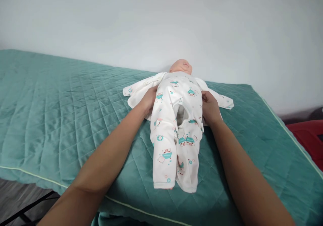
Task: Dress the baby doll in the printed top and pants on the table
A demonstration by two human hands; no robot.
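Note:
A baby doll [181, 66] lies on its back, its head toward the wall. It wears a white printed long-sleeved top [145, 83], spread out at both sides, and white printed open-crotch baby pants [164, 142] drawn high over its belly. My left hand [150, 100] is closed at the left side of the pants, with its fingertips hidden behind the cloth. At the opposite side, my right hand [211, 108] has curled fingers pinching the pants' edge. The doll's feet are almost wholly covered by the pant legs.
A green quilted cover [75, 118] with pale piping lies over the bed or table. The white wall [151, 24] rises right behind it. Something red [308, 138] stands beyond the right edge. A black metal bar [32, 205] shows above the floor at lower left.

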